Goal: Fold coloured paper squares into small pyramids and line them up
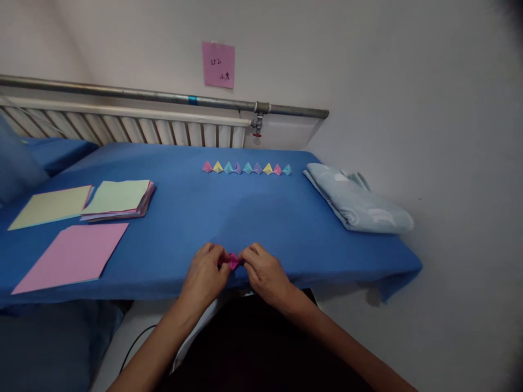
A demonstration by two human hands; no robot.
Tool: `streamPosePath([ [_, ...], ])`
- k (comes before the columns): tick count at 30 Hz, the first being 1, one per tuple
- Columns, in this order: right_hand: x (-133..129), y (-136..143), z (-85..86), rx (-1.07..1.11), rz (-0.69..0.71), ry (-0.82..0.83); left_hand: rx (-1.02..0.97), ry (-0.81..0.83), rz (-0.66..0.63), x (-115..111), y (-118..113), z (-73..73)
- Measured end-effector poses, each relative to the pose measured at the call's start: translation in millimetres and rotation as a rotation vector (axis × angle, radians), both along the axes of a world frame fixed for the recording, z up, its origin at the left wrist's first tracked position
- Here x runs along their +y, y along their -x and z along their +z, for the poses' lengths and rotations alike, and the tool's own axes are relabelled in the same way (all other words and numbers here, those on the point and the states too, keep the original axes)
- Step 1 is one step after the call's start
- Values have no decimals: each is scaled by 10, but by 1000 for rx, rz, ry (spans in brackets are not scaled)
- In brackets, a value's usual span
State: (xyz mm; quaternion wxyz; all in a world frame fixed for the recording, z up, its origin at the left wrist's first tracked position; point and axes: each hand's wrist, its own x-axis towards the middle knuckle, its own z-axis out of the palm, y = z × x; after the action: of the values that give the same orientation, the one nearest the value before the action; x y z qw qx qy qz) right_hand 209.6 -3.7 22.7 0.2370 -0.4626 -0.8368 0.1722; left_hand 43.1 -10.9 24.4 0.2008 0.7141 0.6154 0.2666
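A small folded piece of magenta paper is held between my two hands, near the front edge of the blue-covered table. My left hand pinches its left side, and my right hand pinches its right side. The fingers partly hide the paper. Farther back, several small folded paper pieces in pink, yellow, teal and purple stand in a row.
On the left lie a stack of coloured paper, yellow sheets and pink sheets. A folded light-blue cloth is at the right. Behind are a radiator, a pipe and a pink note.
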Motion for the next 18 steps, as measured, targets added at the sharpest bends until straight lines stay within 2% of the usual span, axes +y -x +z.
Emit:
streamPosePath([
  [9, -1, 17, -28, 60, -24, -51, 77, -48, 36, -14, -32, -17],
  [18, -10, 40, 32, -33, -16, -17, 91, -2, -36, 14, -71, 23],
])
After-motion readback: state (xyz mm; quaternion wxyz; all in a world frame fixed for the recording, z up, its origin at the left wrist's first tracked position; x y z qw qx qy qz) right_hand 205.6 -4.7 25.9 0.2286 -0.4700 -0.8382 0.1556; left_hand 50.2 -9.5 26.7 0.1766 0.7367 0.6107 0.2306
